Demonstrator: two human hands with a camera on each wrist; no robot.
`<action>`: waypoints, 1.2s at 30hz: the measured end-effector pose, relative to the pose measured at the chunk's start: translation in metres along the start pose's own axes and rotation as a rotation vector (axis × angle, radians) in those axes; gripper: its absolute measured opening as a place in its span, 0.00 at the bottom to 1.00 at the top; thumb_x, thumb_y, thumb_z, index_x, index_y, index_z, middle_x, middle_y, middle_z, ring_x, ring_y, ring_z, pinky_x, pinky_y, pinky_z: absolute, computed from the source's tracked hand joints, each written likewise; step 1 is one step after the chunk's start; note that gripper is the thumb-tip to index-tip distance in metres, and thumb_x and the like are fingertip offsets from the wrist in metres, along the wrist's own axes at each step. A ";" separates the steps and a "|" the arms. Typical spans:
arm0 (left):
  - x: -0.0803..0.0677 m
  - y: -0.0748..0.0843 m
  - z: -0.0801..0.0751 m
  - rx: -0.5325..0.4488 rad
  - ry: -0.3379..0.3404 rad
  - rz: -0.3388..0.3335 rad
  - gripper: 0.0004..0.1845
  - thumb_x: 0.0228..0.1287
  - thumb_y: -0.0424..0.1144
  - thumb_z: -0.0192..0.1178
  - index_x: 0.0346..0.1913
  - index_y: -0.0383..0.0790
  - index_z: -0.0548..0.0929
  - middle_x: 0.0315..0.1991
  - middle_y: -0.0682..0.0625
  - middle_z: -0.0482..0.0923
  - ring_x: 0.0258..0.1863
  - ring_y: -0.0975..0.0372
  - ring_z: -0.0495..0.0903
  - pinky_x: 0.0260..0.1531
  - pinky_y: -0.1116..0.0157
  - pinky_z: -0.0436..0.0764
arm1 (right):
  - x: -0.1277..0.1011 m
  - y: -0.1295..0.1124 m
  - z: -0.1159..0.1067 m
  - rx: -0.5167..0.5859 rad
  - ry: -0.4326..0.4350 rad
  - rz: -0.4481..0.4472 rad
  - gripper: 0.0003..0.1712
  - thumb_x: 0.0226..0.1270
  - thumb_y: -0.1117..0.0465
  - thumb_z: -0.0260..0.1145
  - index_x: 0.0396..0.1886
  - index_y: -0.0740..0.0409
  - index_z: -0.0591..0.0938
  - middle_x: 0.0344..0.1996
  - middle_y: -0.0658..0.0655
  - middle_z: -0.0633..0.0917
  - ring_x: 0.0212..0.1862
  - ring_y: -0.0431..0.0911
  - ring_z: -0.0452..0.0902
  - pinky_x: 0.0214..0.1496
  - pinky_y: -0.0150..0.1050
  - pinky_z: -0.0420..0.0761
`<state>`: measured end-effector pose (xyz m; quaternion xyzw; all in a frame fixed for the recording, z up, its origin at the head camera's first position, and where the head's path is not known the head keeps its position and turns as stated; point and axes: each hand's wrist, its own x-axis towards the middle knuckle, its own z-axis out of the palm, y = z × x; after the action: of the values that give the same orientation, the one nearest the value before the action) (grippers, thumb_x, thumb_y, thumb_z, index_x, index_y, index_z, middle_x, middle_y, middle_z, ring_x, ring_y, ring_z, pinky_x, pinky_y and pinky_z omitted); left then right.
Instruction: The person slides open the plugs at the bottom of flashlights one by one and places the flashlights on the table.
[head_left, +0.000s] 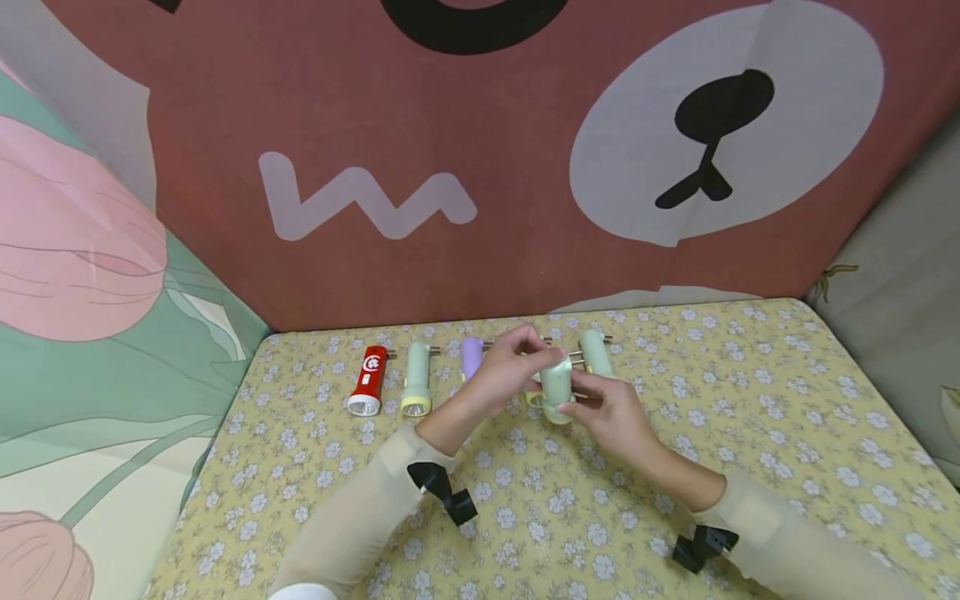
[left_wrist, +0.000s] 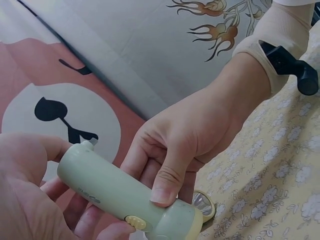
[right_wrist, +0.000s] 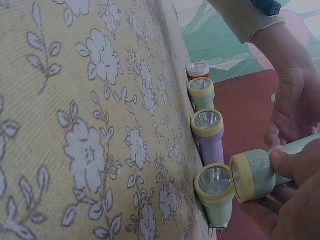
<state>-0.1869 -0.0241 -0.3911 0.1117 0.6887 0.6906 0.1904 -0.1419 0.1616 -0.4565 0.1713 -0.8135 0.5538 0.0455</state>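
Note:
Both hands hold a pale green flashlight [head_left: 557, 385] with a yellow rim, raised above the table. My left hand [head_left: 512, 363] grips its tail end, where metal plug prongs [head_left: 576, 358] stick out. Nearer the lamp end, my right hand [head_left: 617, 417] pinches the body between thumb and fingers. The left wrist view shows a yellow ribbed switch [left_wrist: 135, 222] on the flashlight's side. In the right wrist view its yellow-rimmed lens [right_wrist: 242, 178] faces left, close beside another green flashlight [right_wrist: 216, 192] on the table.
A row of flashlights lies along the table's back: a red one [head_left: 369, 372], a green one [head_left: 417, 377], a purple one [head_left: 471, 357] and another green one [head_left: 596, 353] at right. A flowered cloth covers the table [head_left: 525, 533]. Printed curtains [head_left: 517, 258] rise behind.

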 end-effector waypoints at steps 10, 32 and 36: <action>0.000 -0.002 -0.002 -0.022 -0.015 -0.011 0.10 0.71 0.36 0.64 0.33 0.39 0.75 0.42 0.48 0.79 0.40 0.61 0.82 0.37 0.61 0.87 | 0.000 -0.002 0.000 -0.015 -0.006 -0.007 0.28 0.60 0.73 0.74 0.62 0.65 0.81 0.55 0.66 0.85 0.53 0.57 0.85 0.50 0.35 0.85; 0.003 0.004 -0.005 0.135 -0.054 0.065 0.11 0.73 0.41 0.64 0.44 0.36 0.80 0.45 0.46 0.80 0.38 0.60 0.81 0.44 0.45 0.87 | -0.001 -0.001 -0.004 0.020 0.020 -0.003 0.29 0.61 0.73 0.74 0.64 0.66 0.80 0.56 0.66 0.85 0.54 0.57 0.84 0.49 0.34 0.86; 0.003 0.003 -0.006 0.141 -0.067 0.102 0.12 0.75 0.41 0.62 0.49 0.34 0.80 0.48 0.45 0.80 0.39 0.60 0.82 0.44 0.46 0.86 | -0.001 -0.001 -0.005 0.011 0.029 0.003 0.30 0.62 0.72 0.74 0.64 0.66 0.79 0.55 0.66 0.85 0.53 0.58 0.84 0.49 0.34 0.86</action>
<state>-0.1928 -0.0282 -0.3888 0.1827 0.7222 0.6451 0.1698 -0.1414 0.1656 -0.4539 0.1625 -0.8100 0.5608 0.0556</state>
